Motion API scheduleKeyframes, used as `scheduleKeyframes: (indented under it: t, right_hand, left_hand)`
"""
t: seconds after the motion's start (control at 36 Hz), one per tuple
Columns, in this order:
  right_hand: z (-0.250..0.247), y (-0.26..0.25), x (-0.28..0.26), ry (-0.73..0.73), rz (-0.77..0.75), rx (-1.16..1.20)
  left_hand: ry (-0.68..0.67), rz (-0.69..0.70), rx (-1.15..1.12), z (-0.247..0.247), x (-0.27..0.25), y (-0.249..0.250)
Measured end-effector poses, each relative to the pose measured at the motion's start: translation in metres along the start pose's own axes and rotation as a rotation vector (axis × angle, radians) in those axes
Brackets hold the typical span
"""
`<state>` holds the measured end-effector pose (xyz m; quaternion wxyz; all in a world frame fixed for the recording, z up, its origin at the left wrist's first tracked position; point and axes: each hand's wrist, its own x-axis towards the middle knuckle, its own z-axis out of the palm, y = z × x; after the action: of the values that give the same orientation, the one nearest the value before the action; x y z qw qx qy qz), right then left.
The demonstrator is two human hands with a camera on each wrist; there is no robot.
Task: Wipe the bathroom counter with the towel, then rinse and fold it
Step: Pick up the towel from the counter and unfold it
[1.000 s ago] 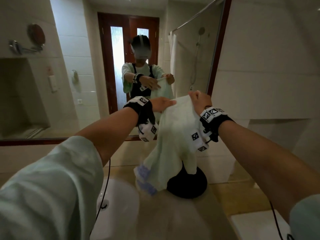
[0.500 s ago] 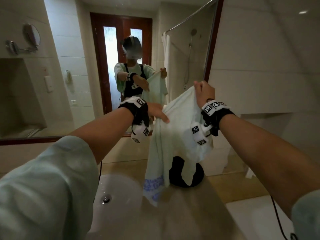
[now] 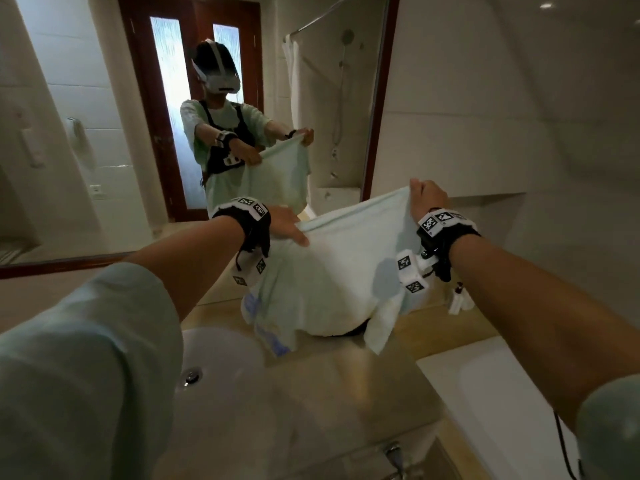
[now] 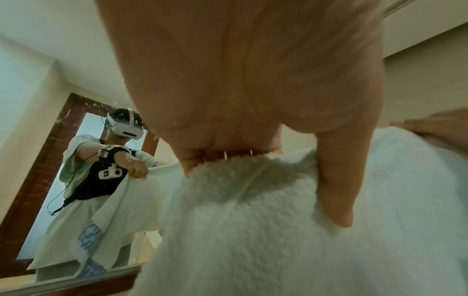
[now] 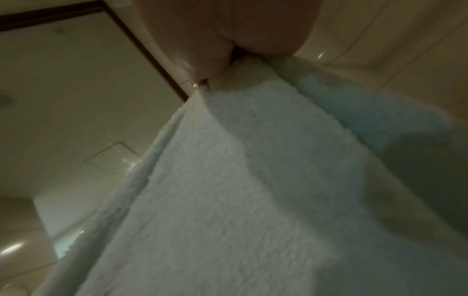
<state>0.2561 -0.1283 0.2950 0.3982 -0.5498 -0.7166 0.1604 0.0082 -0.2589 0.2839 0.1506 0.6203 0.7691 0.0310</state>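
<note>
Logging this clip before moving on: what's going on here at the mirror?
A person stands at a bathroom counter facing a mirror, holding a pale green terry towel spread out in the air. The left hand pinches one end of its top edge, the right hand grips the other. The towel hangs over the counter beside the white basin, not yet folded.

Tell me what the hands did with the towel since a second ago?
The left hand and right hand moved apart along the top edge of the towel, stretching it wide; earlier it hung bunched and narrow between them. Both hands keep gripping the towel. It still hangs above the counter, beside the sink.
</note>
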Motion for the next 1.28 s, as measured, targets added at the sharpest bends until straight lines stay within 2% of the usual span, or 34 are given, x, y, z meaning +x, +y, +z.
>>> scheduleKeyframes:
  t: [0.19, 0.36, 0.42, 0.56, 0.72, 0.92, 1.14, 1.28]
  right_hand:
    - [-0.002, 0.031, -0.001, -0.026, 0.075, -0.065]
    - [-0.005, 0.059, 0.001, -0.074, 0.135, -0.130]
    - [-0.006, 0.071, 0.001, -0.104, 0.159, -0.142]
    - [-0.004, 0.109, -0.003, -0.172, 0.216, -0.121]
    - [-0.006, 0.143, -0.007, -0.178, 0.261, -0.058]
    - [-0.005, 0.157, -0.009, -0.159, 0.218, 0.072]
    - [0.003, 0.153, -0.020, -0.166, 0.170, 0.199]
    - [0.016, 0.157, -0.030, -0.198, 0.151, 0.209]
  left_hand:
    - [0.014, 0.010, 0.052, 0.006, 0.000, 0.012]
    - [0.102, -0.012, 0.207, 0.014, 0.009, 0.028]
    - [0.133, -0.044, 0.191, 0.018, 0.016, 0.032]
    - [0.108, -0.152, -0.032, 0.044, 0.025, 0.057]
    - [0.215, -0.193, -0.211, 0.070, 0.039, 0.086]
    - [0.230, -0.242, -0.538, 0.087, 0.042, 0.115]
    - [0.106, -0.307, -0.933, 0.123, 0.037, 0.144]
    - [-0.003, -0.336, -1.045, 0.150, 0.025, 0.151]
